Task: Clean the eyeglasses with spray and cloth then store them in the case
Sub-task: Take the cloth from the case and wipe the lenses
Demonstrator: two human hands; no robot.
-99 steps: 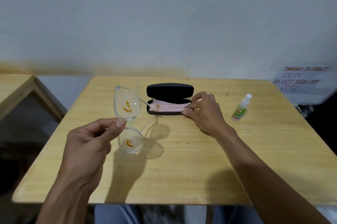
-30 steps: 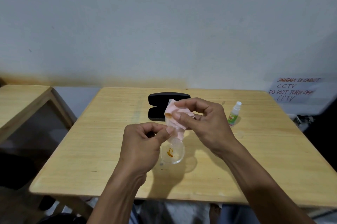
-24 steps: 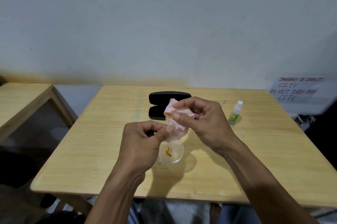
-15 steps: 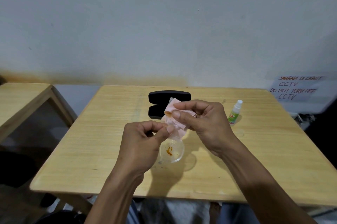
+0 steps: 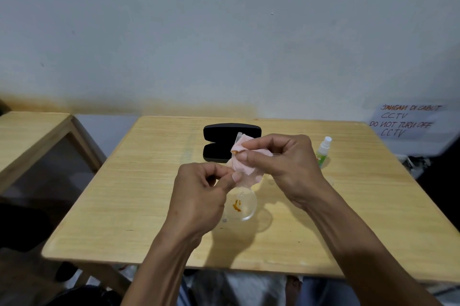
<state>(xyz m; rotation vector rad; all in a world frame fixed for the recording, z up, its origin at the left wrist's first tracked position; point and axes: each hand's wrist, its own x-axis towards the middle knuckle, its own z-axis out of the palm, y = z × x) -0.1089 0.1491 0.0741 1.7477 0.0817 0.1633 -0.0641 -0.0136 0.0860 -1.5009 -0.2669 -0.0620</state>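
- The open eyeglass case (image 5: pixel 225 142) lies on the counter (image 5: pixel 139 196), toward its far edge.
- The spray bottle (image 5: pixel 323 151) stands right of the case, well apart.
- The eyeglasses (image 5: pixel 240 203) are held above the counter, nearer than the case.
- The cloth (image 5: pixel 245 168) sits between the case and the eyeglasses' near lens.

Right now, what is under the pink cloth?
The right hand pinches the pink cloth over the upper lens of the eyeglasses, hiding it. The lower lens shows, with orange smears. The left hand holds the frame.
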